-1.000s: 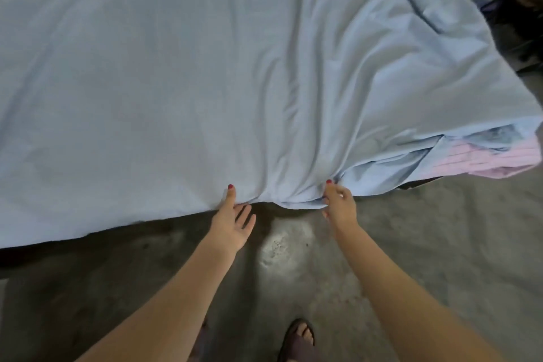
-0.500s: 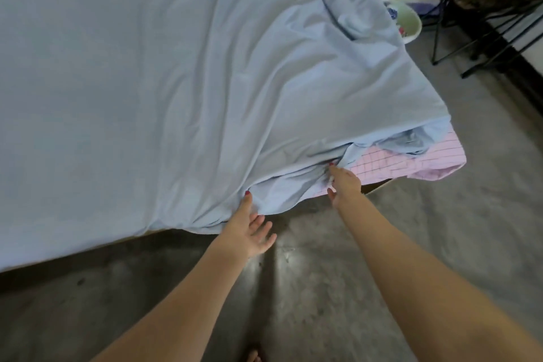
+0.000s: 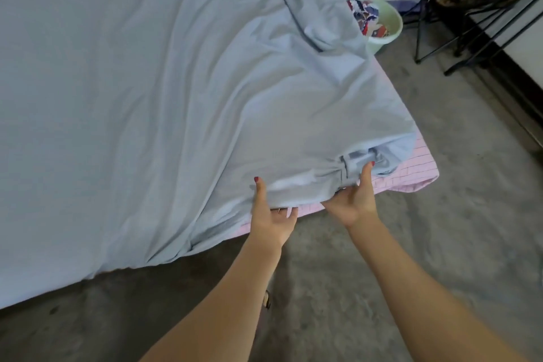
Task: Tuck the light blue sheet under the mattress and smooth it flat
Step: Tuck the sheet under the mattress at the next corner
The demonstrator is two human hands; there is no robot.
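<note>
Both hands have shifted rightward to the corner: left hand (image 3: 271, 214) and right hand (image 3: 354, 200) pinch the light blue sheet (image 3: 176, 82); pull taut before tucking under the mattress (image 3: 411, 176).

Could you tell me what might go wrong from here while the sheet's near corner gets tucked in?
1. The light blue sheet is bunched at the corner where the right hand pinches it; tucked like that, it may leave a lump.
2. Creases fan out from the left hand; pulling harder may deepen them.
3. The pink checked cover shows at the corner and could stay uncovered.
</note>
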